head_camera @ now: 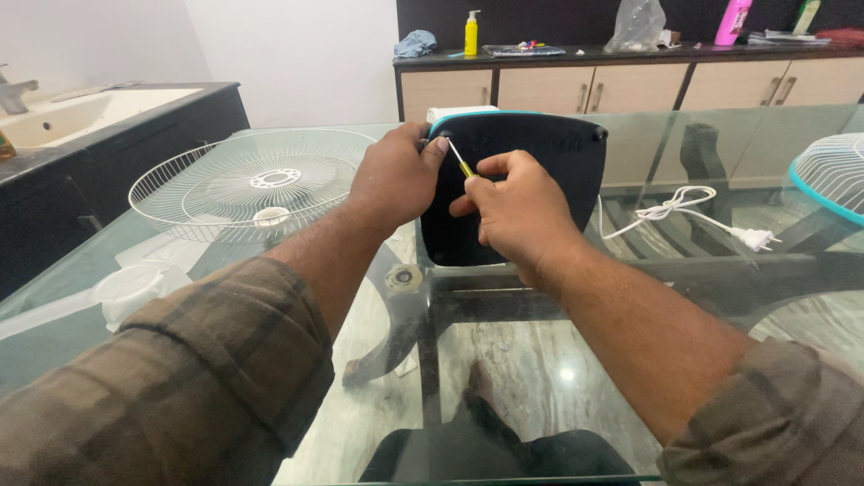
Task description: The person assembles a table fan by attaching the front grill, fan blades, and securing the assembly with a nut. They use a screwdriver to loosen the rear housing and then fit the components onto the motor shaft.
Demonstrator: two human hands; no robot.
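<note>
— At the middle of the glass-topped table (630, 297), what are the two hands doing?

— The right hand (517, 202) is closed around a thin screwdriver with a yellow handle (462, 163), its tip pointing up and left toward the upper left corner of a dark, rounded plastic fan base (531, 162) with a teal edge. The left hand (394, 175) is clamped over that same corner, thumb lying just beside the screwdriver tip.

— Where does the base sit?

— Tilted up on the glass, underside facing the person, right between the two forearms. Both sleeves are brown plaid, pushed up the arm.

— And around it?

— Left of the left hand lies a round white wire fan guard (252, 180), flat on the table. Nearer the left sleeve there is a white plastic piece (130, 288); I cannot tell what part it is. To the right, a white power cord with a plug (693, 211) trails across the glass, and at the far right edge a second wire guard with a teal rim (832, 184) shows partly.

— Further back?

— A dark counter with a pale sink (63, 117) on the left. Behind, a cabinet with beige doors (630, 85) carries a yellow pump bottle (471, 34), a pink bottle (733, 20) and a clear plastic bag (637, 25).
</note>
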